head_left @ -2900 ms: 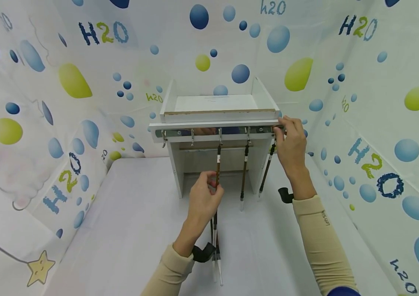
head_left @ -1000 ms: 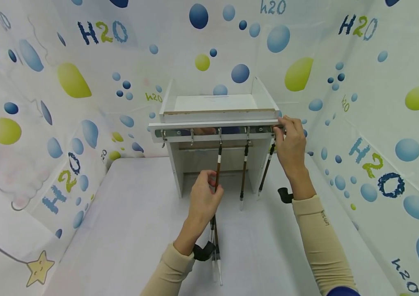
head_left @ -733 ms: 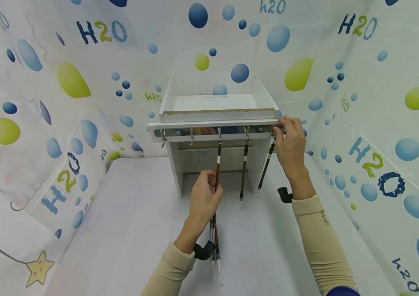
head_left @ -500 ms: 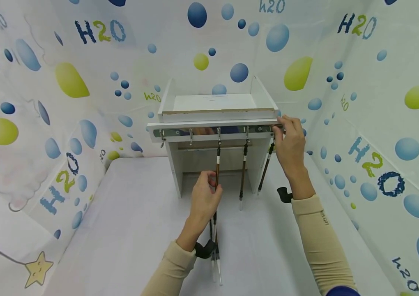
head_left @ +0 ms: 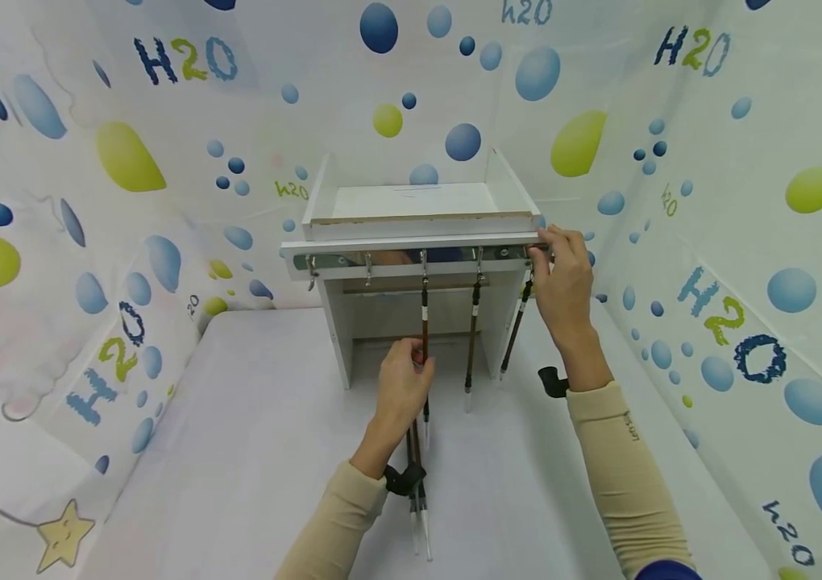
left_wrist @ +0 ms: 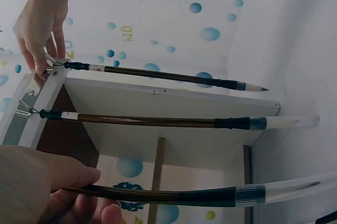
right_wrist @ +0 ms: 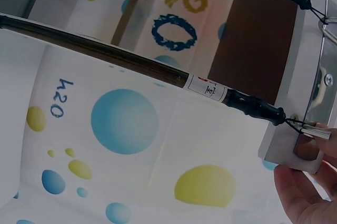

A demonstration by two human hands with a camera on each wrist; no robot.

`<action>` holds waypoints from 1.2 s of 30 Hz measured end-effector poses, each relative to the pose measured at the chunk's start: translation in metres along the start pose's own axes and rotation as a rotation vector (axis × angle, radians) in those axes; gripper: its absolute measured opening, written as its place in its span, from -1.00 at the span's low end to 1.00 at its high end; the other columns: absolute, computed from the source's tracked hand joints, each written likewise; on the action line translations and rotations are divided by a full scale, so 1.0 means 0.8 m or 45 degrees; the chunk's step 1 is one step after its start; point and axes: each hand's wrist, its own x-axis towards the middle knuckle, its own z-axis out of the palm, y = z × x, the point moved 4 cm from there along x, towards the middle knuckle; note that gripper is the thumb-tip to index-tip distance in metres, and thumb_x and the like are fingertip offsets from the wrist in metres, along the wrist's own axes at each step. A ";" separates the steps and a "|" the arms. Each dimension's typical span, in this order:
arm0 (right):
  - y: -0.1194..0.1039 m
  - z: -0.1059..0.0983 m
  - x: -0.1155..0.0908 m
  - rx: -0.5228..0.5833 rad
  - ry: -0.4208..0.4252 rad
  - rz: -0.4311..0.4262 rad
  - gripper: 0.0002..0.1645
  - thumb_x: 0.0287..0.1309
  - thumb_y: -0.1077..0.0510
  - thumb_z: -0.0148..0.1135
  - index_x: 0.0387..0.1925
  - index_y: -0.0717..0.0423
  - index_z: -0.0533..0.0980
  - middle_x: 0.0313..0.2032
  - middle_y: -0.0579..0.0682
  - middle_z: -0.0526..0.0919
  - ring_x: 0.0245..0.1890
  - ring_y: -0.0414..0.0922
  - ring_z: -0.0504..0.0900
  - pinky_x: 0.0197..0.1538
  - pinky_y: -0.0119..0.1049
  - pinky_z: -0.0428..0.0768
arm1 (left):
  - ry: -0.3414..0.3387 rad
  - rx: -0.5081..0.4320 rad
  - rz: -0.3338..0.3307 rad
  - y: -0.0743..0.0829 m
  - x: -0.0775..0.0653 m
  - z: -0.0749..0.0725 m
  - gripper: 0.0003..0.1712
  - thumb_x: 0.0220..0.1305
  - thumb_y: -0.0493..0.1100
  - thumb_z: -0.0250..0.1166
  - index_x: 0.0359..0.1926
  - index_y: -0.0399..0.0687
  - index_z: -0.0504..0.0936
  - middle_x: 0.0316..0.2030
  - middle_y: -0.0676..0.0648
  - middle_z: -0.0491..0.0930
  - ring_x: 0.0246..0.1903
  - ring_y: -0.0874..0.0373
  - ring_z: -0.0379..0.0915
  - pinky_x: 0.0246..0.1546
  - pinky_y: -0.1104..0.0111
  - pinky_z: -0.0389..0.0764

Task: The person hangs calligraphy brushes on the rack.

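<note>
My left hand (head_left: 402,383) pinches the brown handle of a calligraphy brush (head_left: 425,322) between thumb and fingers. The brush hangs by its loop from the middle hook of a white shelf unit (head_left: 411,235); in the left wrist view a clear cap (left_wrist: 295,186) covers its tip. At the unit's right end, my right hand (head_left: 566,278) grips the front board beside the last hook. A brush (head_left: 516,334) hangs there, its black loop near the thumb in the right wrist view. Another hanging brush (head_left: 471,330) is between the two.
Two bare hooks (head_left: 368,270) are on the left of the metal strip (head_left: 447,255). Several more brushes (head_left: 418,479) lie on the white tabletop (head_left: 259,451) under my left wrist. Walls printed with bubbles (head_left: 462,142) surround the table.
My left hand has shifted slightly right relative to the shelf, bringing the held brush more upright, its lower end apart from the brushes lying below. My right hand keeps its hold. The head view has turned slightly.
</note>
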 end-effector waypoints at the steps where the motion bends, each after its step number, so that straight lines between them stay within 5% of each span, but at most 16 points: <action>1: 0.000 0.000 0.000 0.002 -0.001 0.001 -0.60 0.34 0.24 0.21 0.15 0.35 0.54 0.12 0.28 0.52 0.23 0.12 0.55 0.14 -0.05 0.63 | 0.000 0.004 0.006 -0.001 0.001 0.001 -0.71 0.27 -0.30 0.33 -0.03 -0.36 0.59 -0.30 -0.19 0.59 -0.34 0.03 0.55 -0.38 0.35 0.60; 36: -0.002 -0.002 0.001 -0.028 -0.005 -0.025 -0.62 0.35 0.24 0.21 0.14 0.34 0.54 0.11 0.28 0.53 0.14 0.14 0.59 0.10 -0.02 0.63 | -0.083 0.089 -0.002 -0.028 0.054 0.023 -0.83 0.32 -0.22 0.33 -0.21 -0.29 0.63 -0.24 -0.22 0.61 -0.25 -0.04 0.58 -0.25 0.17 0.64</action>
